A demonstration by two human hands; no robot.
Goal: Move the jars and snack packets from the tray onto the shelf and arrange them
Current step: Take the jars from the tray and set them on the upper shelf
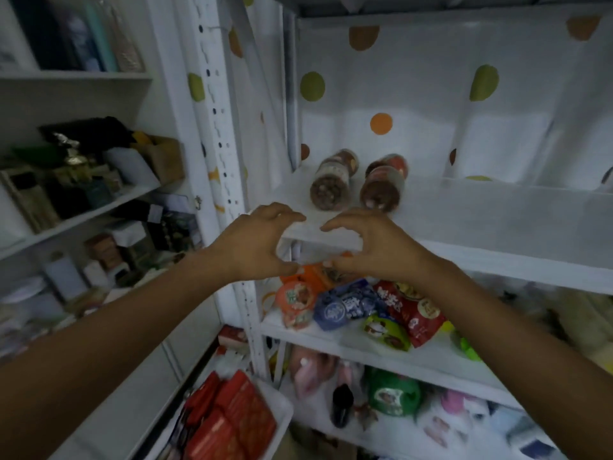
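Two clear jars lie on their sides on the white upper shelf (481,224): the left jar (331,184) and the right jar (381,190), bases towards me. My left hand (255,244) and my right hand (374,244) hover side by side at the shelf's front edge, just short of the jars. Their fingers and thumbs are loosely curved with a wide gap, and they hold nothing. On the shelf below are snack packets: orange (297,298), blue (345,305), red (414,310) and green (386,332). The white tray (283,405) at lower left holds red packets (232,423).
A dotted white sheet (431,104) backs the shelf unit. A perforated white upright (220,127) stands left of it. Cluttered shelves (83,200) with boxes and bottles fill the left side. Lower shelves hold a green bag (394,396) and other blurred items.
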